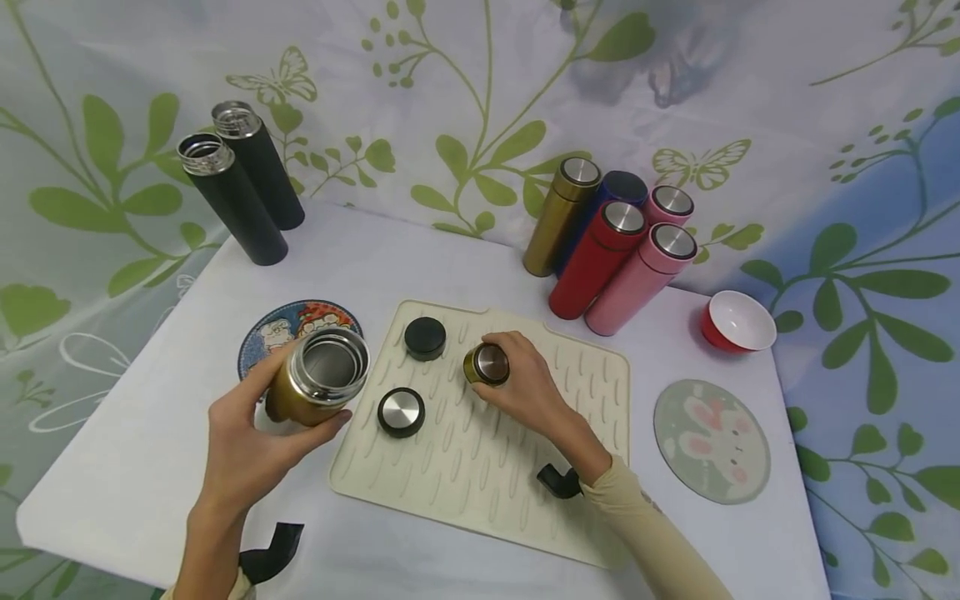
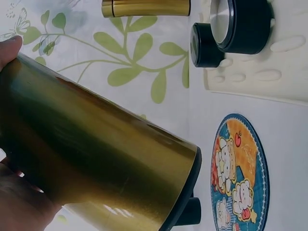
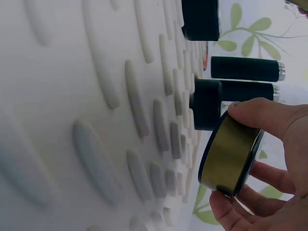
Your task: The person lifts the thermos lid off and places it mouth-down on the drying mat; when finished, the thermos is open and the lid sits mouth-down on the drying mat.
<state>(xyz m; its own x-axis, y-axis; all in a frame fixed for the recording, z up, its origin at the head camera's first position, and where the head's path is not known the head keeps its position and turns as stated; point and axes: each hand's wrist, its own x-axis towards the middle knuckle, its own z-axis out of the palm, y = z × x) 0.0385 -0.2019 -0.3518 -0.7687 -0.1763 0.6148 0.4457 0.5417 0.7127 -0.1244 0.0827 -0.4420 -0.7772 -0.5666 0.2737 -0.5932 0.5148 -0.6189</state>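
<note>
Leafy cloth [image 1: 480, 92]: pale, with green leaves and butterflies; from my side I see it hang behind the table.
Table [image 1: 150, 450]: white, and the mat lies near its middle.
Mat [image 1: 450, 479]: cream colour, with raised ridges.
Held gold bottle [image 1: 300, 402]: shiny, its steel mouth uncovered; the left hand [image 1: 247, 442] curls around it, above the table, left of the mat.
Gold lid [image 1: 487, 365]: short, silver on top, dark rims; the right hand [image 1: 528, 383] pinches it over the mat.

Lettering, labels, brands, numbers, signs: none legible in the head view or in either wrist view.
</note>
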